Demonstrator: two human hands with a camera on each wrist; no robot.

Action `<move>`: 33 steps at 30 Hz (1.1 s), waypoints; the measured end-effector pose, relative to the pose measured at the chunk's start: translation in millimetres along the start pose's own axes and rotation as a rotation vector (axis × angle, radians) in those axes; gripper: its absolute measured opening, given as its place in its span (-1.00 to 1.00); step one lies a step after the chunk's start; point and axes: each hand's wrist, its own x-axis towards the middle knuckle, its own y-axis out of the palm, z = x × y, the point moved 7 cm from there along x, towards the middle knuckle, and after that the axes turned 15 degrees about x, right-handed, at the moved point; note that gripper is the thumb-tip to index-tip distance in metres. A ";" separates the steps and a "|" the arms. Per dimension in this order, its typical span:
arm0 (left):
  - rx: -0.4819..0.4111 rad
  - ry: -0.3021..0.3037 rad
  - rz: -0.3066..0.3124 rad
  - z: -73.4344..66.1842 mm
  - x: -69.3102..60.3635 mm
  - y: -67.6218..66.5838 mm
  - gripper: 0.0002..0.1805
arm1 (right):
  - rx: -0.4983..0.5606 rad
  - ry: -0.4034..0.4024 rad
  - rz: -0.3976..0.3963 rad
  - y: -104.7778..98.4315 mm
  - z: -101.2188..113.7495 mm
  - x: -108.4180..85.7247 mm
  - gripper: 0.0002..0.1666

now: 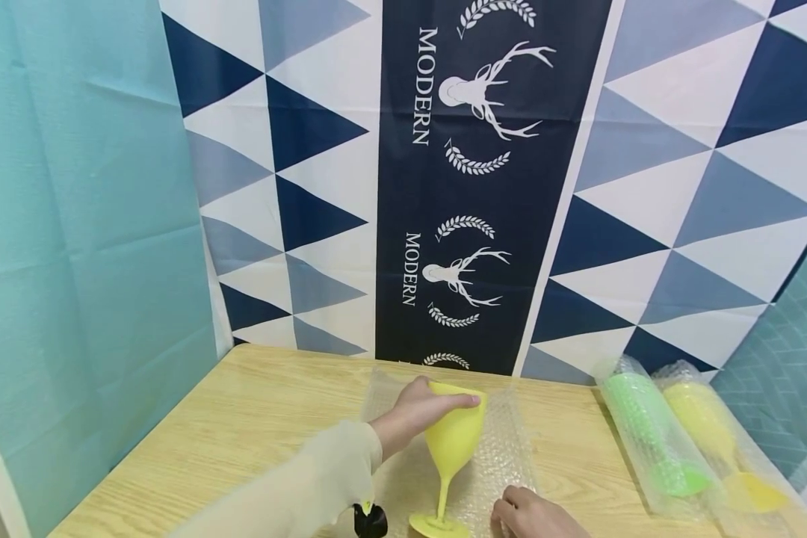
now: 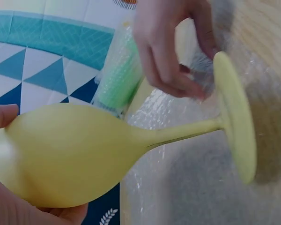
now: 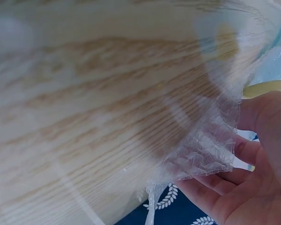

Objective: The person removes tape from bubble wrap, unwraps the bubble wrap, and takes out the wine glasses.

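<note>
A yellow plastic goblet (image 1: pixel 456 441) stands upright, or nearly so, over a sheet of bubble wrap (image 1: pixel 507 441). My left hand (image 1: pixel 425 409) grips its bowl near the rim, thumb on one side and fingers on the other. In the left wrist view the goblet's bowl (image 2: pixel 70 154), thin stem and round foot all show. My right hand (image 1: pixel 534 514) is at the right edge of the wrap, low in the head view. Its fingers hold the wrap's edge (image 3: pixel 201 152) in the right wrist view, curled around it.
To the right on the wooden table (image 1: pixel 269 418) lie a green goblet (image 1: pixel 645 418) and another yellow goblet (image 1: pixel 702 418), each in bubble wrap. A black object (image 1: pixel 370 521) sits by the left sleeve. A patterned curtain (image 1: pixel 323 187) hangs behind the table.
</note>
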 end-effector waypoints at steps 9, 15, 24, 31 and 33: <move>-0.049 0.109 -0.020 -3.1 -14.1 -2.4 -0.25 | -0.058 0.034 0.016 -0.6 0.6 0.5 -0.64; -0.109 0.185 -0.006 -2.8 -24.3 -6.1 -0.30 | -0.075 0.081 0.044 -0.8 0.8 0.4 -0.58; -0.127 0.267 0.003 4.1 -40.4 -16.2 -0.24 | -0.075 0.071 0.026 0.2 2.6 0.1 -0.67; -0.152 0.306 0.017 8.3 -52.0 -25.4 -0.21 | -0.035 0.141 0.071 0.2 1.2 1.6 -0.63; -0.154 0.329 0.010 8.7 -55.3 -28.9 -0.21 | -0.037 0.123 0.064 -0.3 2.4 1.4 -0.62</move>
